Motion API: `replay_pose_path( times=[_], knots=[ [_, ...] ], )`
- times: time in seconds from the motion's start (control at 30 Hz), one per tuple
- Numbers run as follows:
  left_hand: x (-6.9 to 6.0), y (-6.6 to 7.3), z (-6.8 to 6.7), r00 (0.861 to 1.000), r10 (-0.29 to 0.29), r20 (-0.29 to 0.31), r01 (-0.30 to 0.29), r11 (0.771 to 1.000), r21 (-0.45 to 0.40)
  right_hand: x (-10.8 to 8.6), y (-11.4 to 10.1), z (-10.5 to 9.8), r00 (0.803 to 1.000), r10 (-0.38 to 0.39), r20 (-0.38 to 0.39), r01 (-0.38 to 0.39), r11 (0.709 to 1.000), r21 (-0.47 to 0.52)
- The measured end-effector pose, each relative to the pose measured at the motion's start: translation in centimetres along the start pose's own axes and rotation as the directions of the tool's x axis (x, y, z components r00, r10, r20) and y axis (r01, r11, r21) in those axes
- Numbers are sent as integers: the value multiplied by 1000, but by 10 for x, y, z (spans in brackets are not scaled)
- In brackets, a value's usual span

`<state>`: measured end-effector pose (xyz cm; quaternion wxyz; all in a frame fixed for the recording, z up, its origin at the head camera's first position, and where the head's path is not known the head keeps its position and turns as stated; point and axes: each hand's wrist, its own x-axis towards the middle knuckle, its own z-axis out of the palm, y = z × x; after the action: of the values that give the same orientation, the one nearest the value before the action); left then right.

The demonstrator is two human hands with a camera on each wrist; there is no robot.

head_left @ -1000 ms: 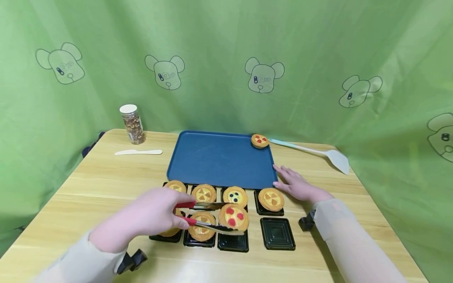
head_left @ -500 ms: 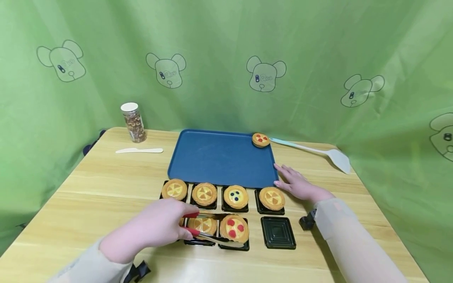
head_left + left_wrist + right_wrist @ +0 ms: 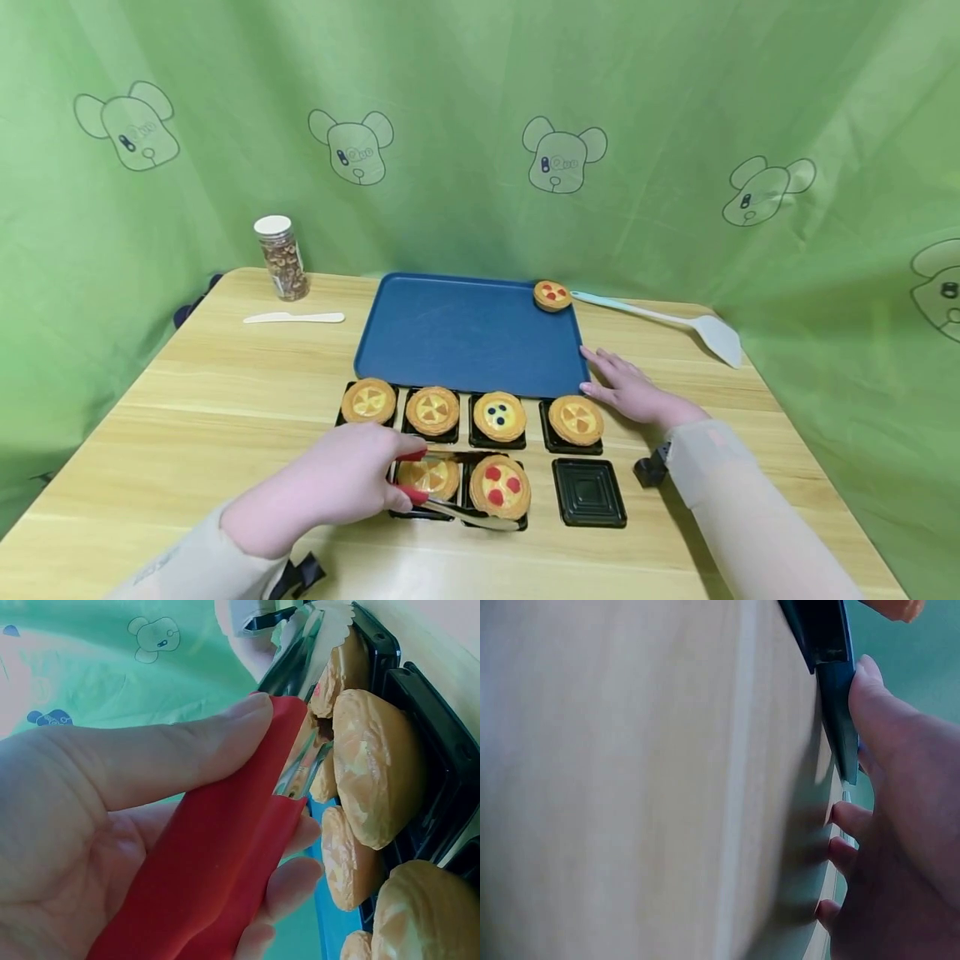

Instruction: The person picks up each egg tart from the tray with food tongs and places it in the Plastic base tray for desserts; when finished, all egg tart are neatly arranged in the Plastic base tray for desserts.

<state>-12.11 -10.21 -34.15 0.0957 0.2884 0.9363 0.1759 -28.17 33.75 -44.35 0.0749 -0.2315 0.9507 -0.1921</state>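
Note:
My left hand (image 3: 341, 468) grips red-handled metal tongs (image 3: 217, 847), thumb on one handle and fingers round the other. The tong arms reach to either side of a tart with red toppings (image 3: 499, 487), which sits in a black square holder in the front row. Whether the tips touch it I cannot tell. Directly left of it, a tart with orange wedges (image 3: 433, 477) lies partly under the tongs. My right hand (image 3: 626, 390) rests with extended fingers at the right edge of the blue tray (image 3: 465, 333); in the right wrist view its fingertips meet the table.
A back row of tarts in black holders includes a blueberry-dotted tart (image 3: 499, 417). One bare black holder (image 3: 589, 493) lies front right. Another red-topped tart (image 3: 552, 296) sits on the tray's far corner. Around are a spatula (image 3: 716, 337), a white knife (image 3: 294, 317) and a jar (image 3: 282, 260).
The red-topped tart has come down toward me in the tongs into the front-row black holder. The tong arms have spread slightly and shifted to the right. My right hand stays still.

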Motion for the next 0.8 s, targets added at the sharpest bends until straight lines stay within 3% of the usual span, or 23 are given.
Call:
replay_pose_path(
  times=[0.3,0.57,0.67,0.8],
  knots=[
    [-4,1,-12,1000,-14,8,14,999,-50,-4,-9,-4,1000,-18,-25,18,1000,0],
    [-5,-3,-48,997,-53,-52,47,993,-108,-2,-5,-3,1000,13,7,-13,1000,4],
    [4,-10,-64,995,-56,-83,42,987,-155,1,-1,-1,999,30,20,-30,1000,8],
    [31,-19,-80,988,-79,-130,53,980,-191,2,1,0,999,33,24,-33,999,13]
  ],
)
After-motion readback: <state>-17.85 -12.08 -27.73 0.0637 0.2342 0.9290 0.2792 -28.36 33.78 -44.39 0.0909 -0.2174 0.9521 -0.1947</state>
